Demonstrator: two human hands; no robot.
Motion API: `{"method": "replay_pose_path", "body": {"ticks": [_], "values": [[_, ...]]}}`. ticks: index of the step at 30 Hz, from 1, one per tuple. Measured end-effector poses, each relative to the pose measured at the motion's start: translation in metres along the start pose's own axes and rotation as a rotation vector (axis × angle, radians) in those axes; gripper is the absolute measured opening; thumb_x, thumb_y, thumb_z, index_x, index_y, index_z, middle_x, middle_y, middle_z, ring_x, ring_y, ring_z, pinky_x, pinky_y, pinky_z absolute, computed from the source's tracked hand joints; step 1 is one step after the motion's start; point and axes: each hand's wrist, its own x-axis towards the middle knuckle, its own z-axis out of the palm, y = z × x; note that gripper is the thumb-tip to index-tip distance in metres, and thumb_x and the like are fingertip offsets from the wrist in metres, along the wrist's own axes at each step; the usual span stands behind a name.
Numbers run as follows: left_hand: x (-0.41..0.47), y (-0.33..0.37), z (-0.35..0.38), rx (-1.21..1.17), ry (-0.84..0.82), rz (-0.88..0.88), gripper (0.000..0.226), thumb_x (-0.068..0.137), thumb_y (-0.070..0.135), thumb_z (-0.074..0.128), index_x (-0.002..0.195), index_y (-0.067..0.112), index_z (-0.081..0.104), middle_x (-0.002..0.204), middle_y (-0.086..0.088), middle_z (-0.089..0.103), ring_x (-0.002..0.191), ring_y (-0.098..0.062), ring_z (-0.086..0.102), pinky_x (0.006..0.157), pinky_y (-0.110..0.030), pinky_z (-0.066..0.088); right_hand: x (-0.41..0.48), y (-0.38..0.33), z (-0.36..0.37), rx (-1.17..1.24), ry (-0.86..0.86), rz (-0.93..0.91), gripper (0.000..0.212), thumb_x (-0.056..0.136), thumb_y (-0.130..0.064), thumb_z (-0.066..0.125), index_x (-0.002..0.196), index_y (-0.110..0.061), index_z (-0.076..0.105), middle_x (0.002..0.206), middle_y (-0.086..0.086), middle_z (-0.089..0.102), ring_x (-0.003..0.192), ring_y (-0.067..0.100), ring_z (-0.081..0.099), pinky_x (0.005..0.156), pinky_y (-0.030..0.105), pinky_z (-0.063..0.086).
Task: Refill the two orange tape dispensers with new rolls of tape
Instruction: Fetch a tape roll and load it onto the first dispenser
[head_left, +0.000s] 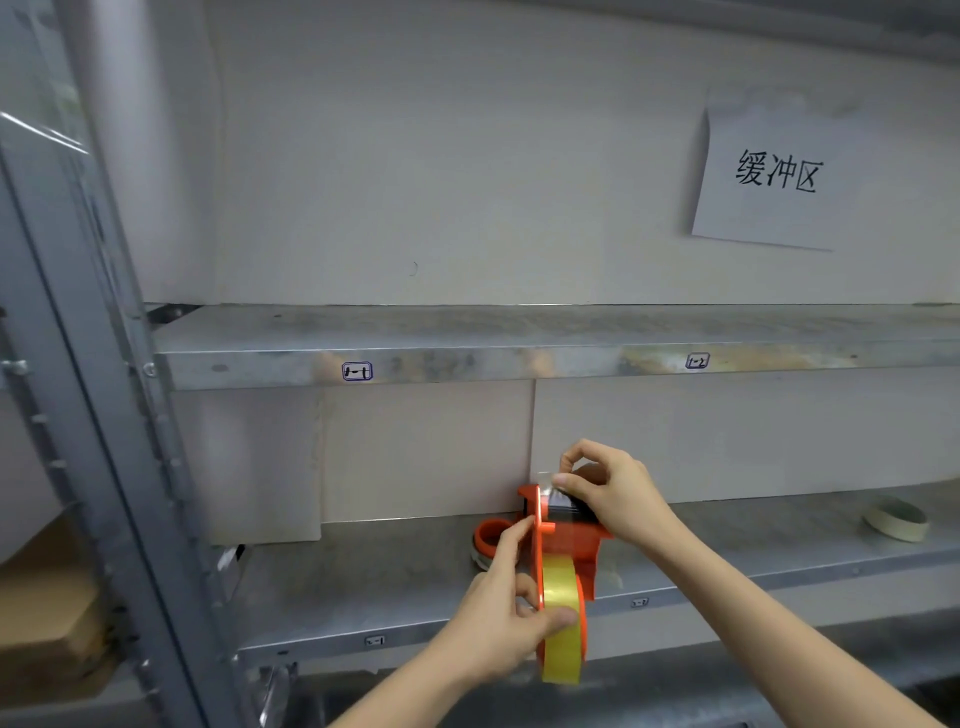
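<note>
1. A metal shelf (415, 577) runs across the lower half of the view, with a second shelf (519, 358) above it carrying small labels on its front edge.
2. A grey upright post (78, 395) stands at the left; brown cardboard (47, 597) sits beyond it.
3. A paper sign (769, 176) with black characters hangs on the wall at upper right.
4. An empty tape core (896, 518) lies on the lower shelf, well apart to the right.
5. A second orange piece (491, 535), seemingly another dispenser, lies on the shelf just behind the left hand; most of it is hidden.
6. The orange tape dispenser (566, 540) is held upright over the front edge of the lower shelf, with a yellow roll of tape (561, 623) seated in it.
7. The left hand (498, 623) grips the dispenser from the left side, thumb pressed on the roll, index finger stretched up along the orange plate.
8. The right hand (608, 493) is narrowly closed, its thumb and fingers pinching the clear tape end at the dispenser's top, by the dark blade area.
</note>
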Motion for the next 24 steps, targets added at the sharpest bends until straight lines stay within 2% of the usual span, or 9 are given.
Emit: {"method": "replay_pose_path", "body": {"ticks": [2, 5, 9, 11, 13, 17, 20, 24], "values": [[-0.002, 0.000, 0.002, 0.002, -0.013, 0.013, 0.104, 0.076, 0.028, 0.079, 0.144, 0.056, 0.006, 0.116, -0.020, 0.062, 0.071, -0.015, 0.058, 0.079, -0.042, 0.059, 0.000, 0.001, 0.000, 0.025, 0.026, 0.003, 0.016, 0.085, -0.022, 0.066, 0.075, -0.013, 0.057, 0.048, 0.000, 0.051, 0.041, 0.006, 0.032, 0.041, 0.015, 0.028], [-0.005, 0.000, 0.004, 0.014, -0.029, 0.032, 0.115, 0.073, 0.025, 0.082, 0.144, 0.060, -0.002, 0.113, -0.021, 0.062, 0.071, -0.013, 0.056, 0.079, -0.042, 0.056, 0.001, 0.001, 0.001, 0.044, 0.018, 0.006, 0.016, 0.086, -0.022, 0.066, 0.077, -0.012, 0.057, 0.045, -0.002, 0.048, 0.039, 0.006, 0.032, 0.041, 0.014, 0.029], [-0.005, 0.002, 0.001, 0.040, -0.011, 0.065, 0.125, 0.069, 0.027, 0.082, 0.136, 0.070, -0.013, 0.106, -0.024, 0.064, 0.073, -0.023, 0.062, 0.081, -0.047, 0.057, 0.002, 0.002, 0.003, 0.071, 0.028, 0.019, 0.016, 0.085, -0.020, 0.066, 0.075, -0.013, 0.057, 0.038, -0.006, 0.047, 0.036, 0.003, 0.035, 0.039, 0.012, 0.026], [-0.006, 0.003, -0.001, 0.057, -0.008, 0.071, 0.126, 0.068, 0.027, 0.083, 0.133, 0.073, -0.015, 0.106, -0.026, 0.064, 0.073, -0.026, 0.062, 0.080, -0.049, 0.057, 0.002, 0.002, 0.005, 0.078, 0.028, 0.023, 0.016, 0.086, -0.019, 0.066, 0.074, -0.014, 0.056, 0.039, -0.006, 0.048, 0.036, 0.003, 0.037, 0.039, 0.011, 0.027], [-0.007, 0.004, -0.002, 0.056, -0.016, 0.070, 0.125, 0.069, 0.025, 0.083, 0.131, 0.075, -0.012, 0.106, -0.028, 0.063, 0.070, -0.022, 0.059, 0.081, -0.050, 0.057, 0.003, 0.001, 0.007, 0.078, 0.020, 0.025, 0.015, 0.086, -0.018, 0.066, 0.074, -0.014, 0.056, 0.037, -0.007, 0.049, 0.035, 0.002, 0.037, 0.038, 0.011, 0.025], [-0.012, 0.004, -0.004, 0.064, -0.030, 0.074, 0.125, 0.070, 0.024, 0.084, 0.131, 0.076, -0.012, 0.106, -0.027, 0.063, 0.071, -0.022, 0.062, 0.082, -0.046, 0.059, 0.005, 0.000, 0.010, 0.083, 0.015, 0.036, 0.015, 0.086, -0.016, 0.066, 0.074, -0.013, 0.057, 0.034, -0.008, 0.046, 0.034, 0.004, 0.034, 0.038, 0.013, 0.024], [-0.018, 0.002, -0.003, 0.091, -0.043, 0.064, 0.125, 0.070, 0.023, 0.084, 0.129, 0.077, -0.013, 0.109, -0.022, 0.062, 0.075, -0.026, 0.065, 0.084, -0.044, 0.058, 0.007, 0.000, 0.013, 0.071, 0.019, 0.037, 0.017, 0.086, -0.016, 0.065, 0.072, -0.016, 0.056, 0.035, -0.006, 0.048, 0.034, 0.004, 0.035, 0.041, 0.016, 0.029], [-0.020, -0.005, -0.004, 0.029, -0.042, 0.035, 0.132, 0.069, 0.022, 0.084, 0.128, 0.075, -0.021, 0.106, -0.023, 0.063, 0.071, -0.018, 0.057, 0.081, -0.049, 0.057, 0.009, -0.007, 0.015, 0.008, -0.067, 0.018, 0.019, 0.086, -0.017, 0.066, 0.071, -0.020, 0.055, 0.038, -0.008, 0.056, 0.036, 0.003, 0.043, 0.044, 0.014, 0.036]]}}
